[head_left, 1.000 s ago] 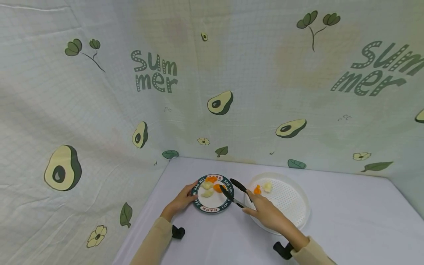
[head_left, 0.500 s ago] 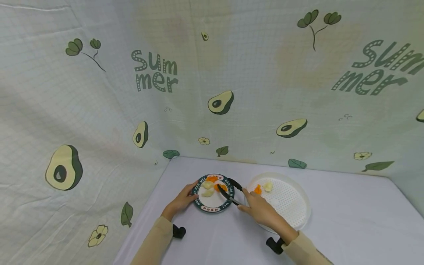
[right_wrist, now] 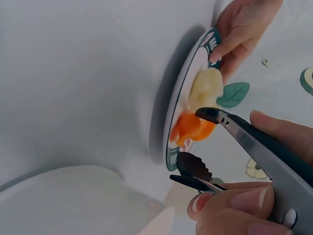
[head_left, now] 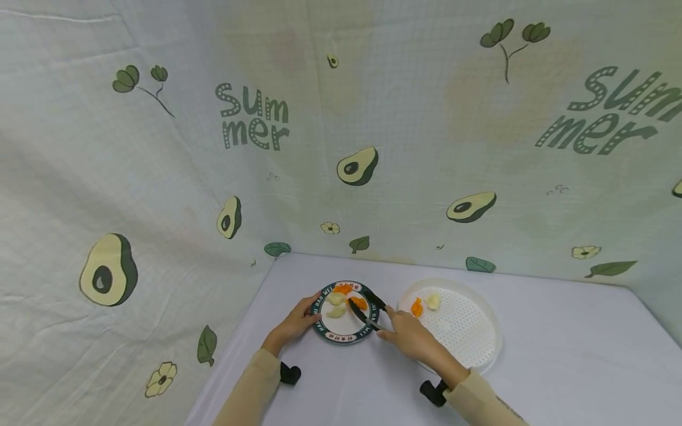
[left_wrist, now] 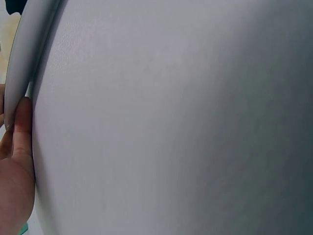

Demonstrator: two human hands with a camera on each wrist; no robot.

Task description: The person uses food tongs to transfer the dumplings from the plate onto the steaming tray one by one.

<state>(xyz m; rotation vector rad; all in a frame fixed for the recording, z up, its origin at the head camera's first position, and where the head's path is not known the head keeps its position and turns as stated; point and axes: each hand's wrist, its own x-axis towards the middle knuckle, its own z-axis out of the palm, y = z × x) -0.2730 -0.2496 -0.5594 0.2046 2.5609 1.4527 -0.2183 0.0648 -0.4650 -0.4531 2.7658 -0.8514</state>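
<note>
My left hand (head_left: pixel 294 322) holds the left rim of a round white plate (head_left: pixel 343 329) with a dark green patterned border. In the left wrist view its fingers (left_wrist: pixel 22 129) meet the plate's edge. On the plate lie pale yellow and orange dumpling-like pieces, among them a pale one (right_wrist: pixel 206 88) and an orange one (right_wrist: pixel 193 126). Black-tipped metal tongs (right_wrist: pixel 261 149) are gripped in my right hand (head_left: pixel 411 335). The tongs' arms are spread, one tip beside the right-hand orange piece and the other over the plate's right rim. Nothing is visibly pinched between them.
To the right of the plate, partly beneath my right forearm, sits a round white perforated tray (head_left: pixel 469 340). It bears a small orange piece (head_left: pixel 417 307) and a pale yellow piece (head_left: pixel 434 301). A printed cloth (head_left: pixel 405 118) hangs behind the white table (head_left: pixel 565 349).
My right hand has moved left with the tongs, bringing their near tip across the orange piece on the plate. The left hand stays on the plate's rim.
</note>
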